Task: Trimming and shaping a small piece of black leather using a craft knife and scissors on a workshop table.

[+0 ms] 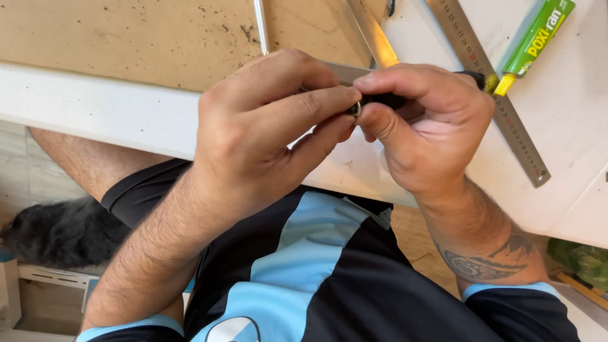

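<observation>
Both hands meet just above the near edge of the white surface (82, 104). The left hand (253, 136) has its fingers (304, 104) curled in, and its grip is closed on a small metal ring (356, 109), pinched at the fingertips. The right hand (424, 123) has its grip closed too, thumb and first finger pressed around a thin black handle (389, 100). The ring sits right at the end of that handle, between the two hands. What the black handle belongs to is mostly hidden, so I cannot tell for sure.

The ring looks tiny, hard and light. It is shiny, so it may be slippery and could pop out and drop to the floor. It is best held by its rim with just the fingertips, as it is now. The black handle looks stiff and light, and is good to hold close to the ring end, so it does not wobble.

On the surface behind the hands lie a long metal ruler (500, 101), a green and yellow glue tube (535, 35), a shiny flat metal strip (373, 35) and a thin metal rod (261, 25). A brown board (126, 38) with dark specks lies to the left.
</observation>
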